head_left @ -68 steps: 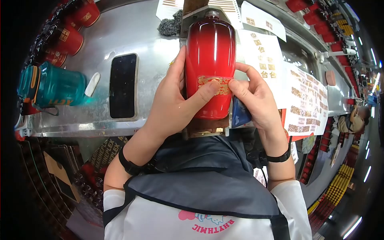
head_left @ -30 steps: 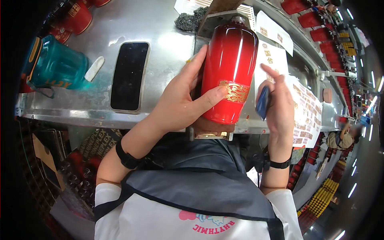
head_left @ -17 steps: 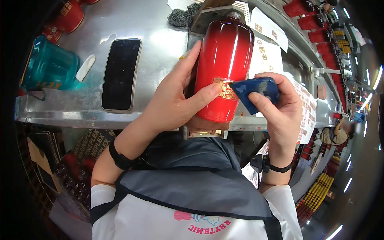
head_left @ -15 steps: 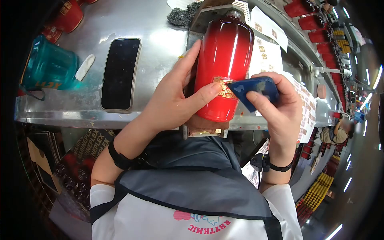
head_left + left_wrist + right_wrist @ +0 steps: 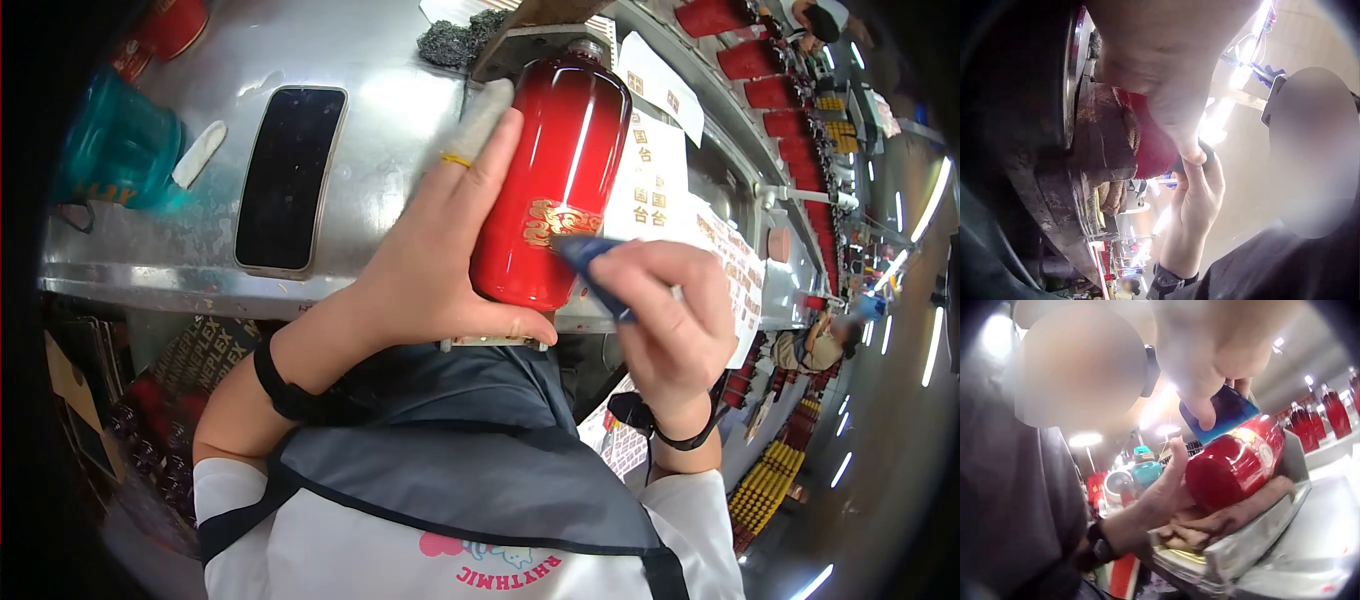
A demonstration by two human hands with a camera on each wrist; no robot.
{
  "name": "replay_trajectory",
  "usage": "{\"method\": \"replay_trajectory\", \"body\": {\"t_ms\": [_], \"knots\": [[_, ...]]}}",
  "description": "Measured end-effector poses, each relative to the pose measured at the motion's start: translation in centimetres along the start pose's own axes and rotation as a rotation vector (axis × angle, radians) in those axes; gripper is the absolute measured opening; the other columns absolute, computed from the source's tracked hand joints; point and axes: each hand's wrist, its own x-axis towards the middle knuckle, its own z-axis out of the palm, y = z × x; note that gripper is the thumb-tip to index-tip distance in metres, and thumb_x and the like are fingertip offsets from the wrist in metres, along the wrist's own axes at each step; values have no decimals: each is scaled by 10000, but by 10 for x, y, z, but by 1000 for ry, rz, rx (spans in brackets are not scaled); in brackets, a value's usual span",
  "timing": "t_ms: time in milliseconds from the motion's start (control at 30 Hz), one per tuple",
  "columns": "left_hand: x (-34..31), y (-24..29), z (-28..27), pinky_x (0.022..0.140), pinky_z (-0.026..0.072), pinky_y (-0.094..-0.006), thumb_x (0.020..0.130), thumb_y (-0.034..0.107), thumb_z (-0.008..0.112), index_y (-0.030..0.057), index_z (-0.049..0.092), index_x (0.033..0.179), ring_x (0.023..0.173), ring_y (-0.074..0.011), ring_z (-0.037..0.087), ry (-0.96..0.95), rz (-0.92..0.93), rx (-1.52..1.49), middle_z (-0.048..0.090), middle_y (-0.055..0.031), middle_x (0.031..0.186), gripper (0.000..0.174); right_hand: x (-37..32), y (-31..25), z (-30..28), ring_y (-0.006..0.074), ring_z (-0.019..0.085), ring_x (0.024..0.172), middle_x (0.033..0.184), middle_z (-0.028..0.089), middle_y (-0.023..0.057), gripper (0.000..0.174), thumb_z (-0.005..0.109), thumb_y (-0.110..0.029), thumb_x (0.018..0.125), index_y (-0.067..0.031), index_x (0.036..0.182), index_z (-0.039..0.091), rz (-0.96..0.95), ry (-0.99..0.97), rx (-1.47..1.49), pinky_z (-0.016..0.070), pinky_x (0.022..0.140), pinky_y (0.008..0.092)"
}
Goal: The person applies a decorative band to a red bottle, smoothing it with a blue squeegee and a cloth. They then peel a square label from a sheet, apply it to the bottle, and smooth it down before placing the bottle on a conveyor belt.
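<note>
A glossy red bottle (image 5: 565,150) with a dark shoulder lies in a metal holder, its neck away from the person. Gold ornament (image 5: 560,222) shows near its base. The left hand (image 5: 430,240) cradles the bottle's left side, thumb spread below the base; a pale cover is on one finger. Between thumb and fingers the right hand (image 5: 680,320) pinches a blue scraper (image 5: 592,262), its tip at the gold ornament. In the right wrist view the blue scraper (image 5: 1219,415) meets the upper side of the bottle (image 5: 1229,465), which rests over brown cloth (image 5: 1241,512).
A phone (image 5: 292,180), a white piece (image 5: 200,155) and a teal jug (image 5: 120,145) stand left on the metal table. Dark steel wool (image 5: 455,42) is beyond. Printed sheets (image 5: 650,165) lie right of the bottle; red bottles (image 5: 748,57) line the far right.
The left thumb has moved off the ornament to below the bottle's base. The right hand brought up the blue scraper, then shifted it lower and left, its grip turned over.
</note>
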Motion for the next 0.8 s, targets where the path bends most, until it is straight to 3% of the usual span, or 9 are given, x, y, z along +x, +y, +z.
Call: {"method": "replay_trajectory", "body": {"t_ms": [67,133,200,267,333,433,733,800], "knots": [[-2,-1,2,1137,349,-422,545,452,969,-25,160,1577,1389,-395,418,-44,10,45,325,-273,1558,1396,-2,5,0,262,666,858,941,682,94,425,725,19,602,-27,1024,752,49,95,-115,542,724,358],[0,-1,2,1119,374,-424,541,453,965,-22,192,1572,1364,-400,445,-8,22,66,356,-269,1541,1373,5,-9,3,255,670,832,913,677,92,347,715,-58,643,-25,985,763,-87,-19,-54,565,702,339],[0,-1,1,1100,398,-425,538,455,962,-20,224,1566,1339,-405,472,20,37,88,386,-266,1524,1352,8,-3,3,239,668,832,910,675,85,339,707,-89,651,-31,981,764,-73,44,-89,579,733,338],[-1,0,2,995,485,-409,561,506,921,-7,329,1532,1190,-387,571,46,54,146,394,-238,1533,1248,11,-4,4,234,666,830,910,675,82,342,704,-99,649,-34,979,763,-108,16,-107,580,731,336],[0,-1,2,990,491,-402,560,495,921,-10,349,1523,1192,-377,578,66,67,155,402,-236,1530,1228,12,-12,8,226,659,823,905,672,70,350,692,-123,641,-49,975,766,-191,-14,-195,575,726,318],[-1,-1,1,994,496,-395,561,478,919,-16,372,1510,1217,-368,575,79,82,168,406,-237,1531,1202,19,-2,1,200,660,833,901,668,50,378,693,-122,614,-69,981,765,-116,1,-240,568,731,276],[1,1,1,1029,483,-394,577,443,916,-33,379,1498,1276,-377,543,88,90,160,395,-244,1537,1167,22,-10,9,204,657,790,886,660,65,423,667,-139,567,-41,970,754,-258,-20,-249,567,672,282],[0,1,1,1023,485,-395,577,436,917,-36,380,1497,1264,-375,549,88,89,150,396,-245,1537,1166,25,-4,2,187,659,788,874,653,53,383,688,-130,580,-45,948,752,-188,-31,-243,564,673,271]]}}
